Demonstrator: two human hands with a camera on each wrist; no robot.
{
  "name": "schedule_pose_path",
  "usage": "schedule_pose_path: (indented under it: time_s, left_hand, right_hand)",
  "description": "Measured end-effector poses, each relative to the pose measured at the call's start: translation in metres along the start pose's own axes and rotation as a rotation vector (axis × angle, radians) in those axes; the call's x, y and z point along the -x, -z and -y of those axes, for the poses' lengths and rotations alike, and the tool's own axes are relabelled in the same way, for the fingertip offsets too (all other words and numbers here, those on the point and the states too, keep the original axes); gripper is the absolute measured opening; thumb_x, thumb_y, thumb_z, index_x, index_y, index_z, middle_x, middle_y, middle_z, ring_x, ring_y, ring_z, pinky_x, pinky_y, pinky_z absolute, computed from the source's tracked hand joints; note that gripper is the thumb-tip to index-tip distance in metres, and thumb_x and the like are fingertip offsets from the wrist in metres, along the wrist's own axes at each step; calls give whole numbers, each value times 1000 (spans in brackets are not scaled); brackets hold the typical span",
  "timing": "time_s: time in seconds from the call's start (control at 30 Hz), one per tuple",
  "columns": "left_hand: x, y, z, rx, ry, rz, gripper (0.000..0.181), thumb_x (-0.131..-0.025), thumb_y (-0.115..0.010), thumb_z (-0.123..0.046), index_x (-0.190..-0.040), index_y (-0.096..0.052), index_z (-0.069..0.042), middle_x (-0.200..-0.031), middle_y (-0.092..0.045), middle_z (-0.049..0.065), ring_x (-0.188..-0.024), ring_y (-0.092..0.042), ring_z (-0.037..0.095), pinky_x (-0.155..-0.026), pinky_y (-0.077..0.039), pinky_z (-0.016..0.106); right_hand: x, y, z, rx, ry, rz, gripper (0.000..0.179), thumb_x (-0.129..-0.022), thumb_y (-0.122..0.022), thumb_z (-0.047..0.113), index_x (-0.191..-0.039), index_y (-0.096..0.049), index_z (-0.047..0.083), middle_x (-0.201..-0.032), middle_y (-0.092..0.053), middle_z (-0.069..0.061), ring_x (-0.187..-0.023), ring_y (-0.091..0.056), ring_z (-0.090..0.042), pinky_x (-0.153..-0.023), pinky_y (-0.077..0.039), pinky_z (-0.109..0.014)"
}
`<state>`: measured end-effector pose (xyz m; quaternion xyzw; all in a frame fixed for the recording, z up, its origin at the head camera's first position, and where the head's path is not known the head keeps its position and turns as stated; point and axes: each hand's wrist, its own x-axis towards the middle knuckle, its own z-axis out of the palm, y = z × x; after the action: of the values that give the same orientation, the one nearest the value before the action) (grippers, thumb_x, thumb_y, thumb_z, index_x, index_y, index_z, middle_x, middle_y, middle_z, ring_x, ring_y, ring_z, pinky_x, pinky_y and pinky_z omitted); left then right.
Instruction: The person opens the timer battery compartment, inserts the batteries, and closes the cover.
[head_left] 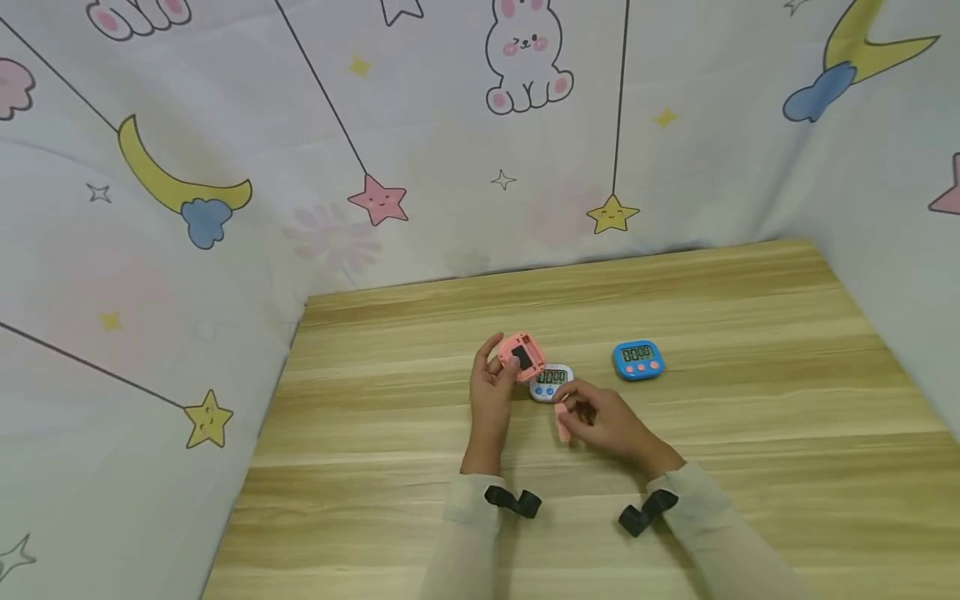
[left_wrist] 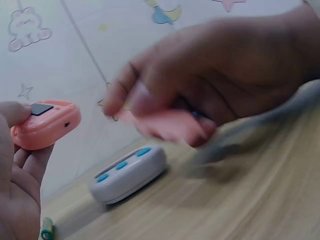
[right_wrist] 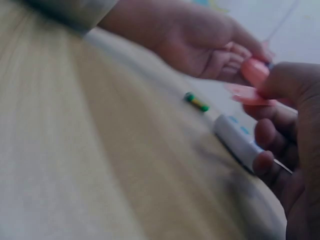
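My left hand (head_left: 491, 396) holds up a pink digital timer (head_left: 525, 357), its back with a dark patch and an uncovered slot turned toward me. Between thumb and fingers, my right hand (head_left: 609, 423) pinches a small pink cover piece (head_left: 562, 423), blurred in the left wrist view. The two pink parts are apart in the head view. Below and between the hands a white timer (head_left: 551, 380) with blue buttons lies on the table. A small green battery (right_wrist: 196, 102) lies near the white timer in the right wrist view; in the head view I cannot make it out.
A blue timer (head_left: 638, 360) with pink buttons lies to the right, beyond my right hand. The wood-grain table (head_left: 390, 417) meets a patterned cloth wall (head_left: 450, 150) at the back and sides. Black wrist mounts (head_left: 513, 502) sit on both sleeves.
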<state>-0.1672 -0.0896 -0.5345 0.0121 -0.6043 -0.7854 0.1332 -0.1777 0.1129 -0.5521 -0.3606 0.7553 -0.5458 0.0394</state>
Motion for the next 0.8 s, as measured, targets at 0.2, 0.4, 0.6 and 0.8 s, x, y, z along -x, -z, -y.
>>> schedule_pose_path:
  time_s: [0.2, 0.4, 0.6, 0.8]
  left_hand:
    - [-5, 14, -6, 16, -33, -143, 48, -98, -60, -14, -142, -44, -8, -127, -62, 15, -105, -64, 18, -76, -51, 21]
    - [-9, 27, -9, 78, -44, -189, 47, -97, -59, -10, -142, -44, -7, -129, -59, 18, -113, -61, 24, -82, -52, 24]
    - [-12, 39, -12, 116, -75, -238, 49, -97, -60, -11, -142, -42, -5, -130, -57, 20, -115, -60, 24, -87, -51, 27]
    - [-14, 40, -11, 151, -92, -251, 49, -96, -61, -9, -141, -44, -4, -129, -57, 21, -113, -61, 23, -86, -52, 27]
  right_hand:
    - [0, -9, 4, 101, 2, 204, 19, -94, -67, 25, -111, -65, 16, -85, -64, 17, -69, -57, -3, -61, -48, -23]
    - [-2, -14, 4, 190, -4, 226, 18, -92, -69, 29, -107, -64, 19, -88, -58, 13, -75, -54, -5, -68, -47, -25]
    - [-3, -15, 6, 261, 25, 229, 22, -91, -71, 26, -110, -64, 17, -97, -59, 10, -80, -53, -5, -72, -47, -25]
    - [-10, -20, 13, 274, 158, 97, 19, -91, -70, 20, -107, -66, 14, -95, -61, 9, -81, -55, -4, -71, -49, -25]
